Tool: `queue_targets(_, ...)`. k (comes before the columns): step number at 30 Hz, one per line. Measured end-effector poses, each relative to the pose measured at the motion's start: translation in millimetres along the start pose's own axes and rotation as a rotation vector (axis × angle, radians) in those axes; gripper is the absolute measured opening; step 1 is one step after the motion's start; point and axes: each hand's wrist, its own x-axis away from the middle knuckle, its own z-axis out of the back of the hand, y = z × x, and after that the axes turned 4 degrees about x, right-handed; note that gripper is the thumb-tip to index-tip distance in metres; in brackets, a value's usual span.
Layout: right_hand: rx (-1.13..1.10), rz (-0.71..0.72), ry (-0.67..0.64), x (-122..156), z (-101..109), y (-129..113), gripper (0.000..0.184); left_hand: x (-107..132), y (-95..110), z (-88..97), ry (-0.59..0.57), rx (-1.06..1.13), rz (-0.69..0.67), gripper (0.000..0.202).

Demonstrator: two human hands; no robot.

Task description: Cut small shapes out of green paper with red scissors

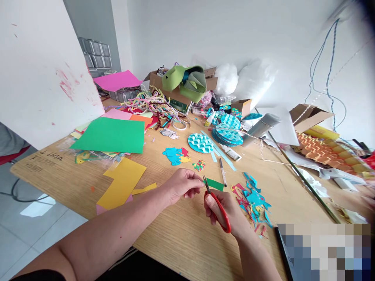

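My right hand (221,208) grips a pair of scissors (225,219) by the red handles, blades pointing away from me and slightly apart at the tips. Just left of the blades, my left hand (184,183) is closed in a pinch on a bit of green paper, mostly hidden by the fingertips. A dark green paper strip (215,184) shows right behind the blades; whether it joins the pinched bit I cannot tell. Beyond my hands are a pile of tiny coloured paper bits (199,165) and blue, red and yellow fish cutouts (173,155). A pen (223,171) lies beside the strip.
Blue, red and yellow scraps (254,197) lie to the right. Yellow paper (124,181) and a green sheet (113,134) are at left. Farther back are a scaled blue disc (200,143), a glue bottle (233,152) and pipe cleaners (149,101). A long green stick (304,183) crosses the right side.
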Motion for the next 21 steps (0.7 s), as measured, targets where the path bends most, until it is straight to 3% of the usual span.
queue_targets(21, 0.012, -0.018, -0.010, 0.4, 1.1, 1.3, 0.043, -2.0, -0.2, 0.5, -0.002, 0.008, -0.023, 0.016)
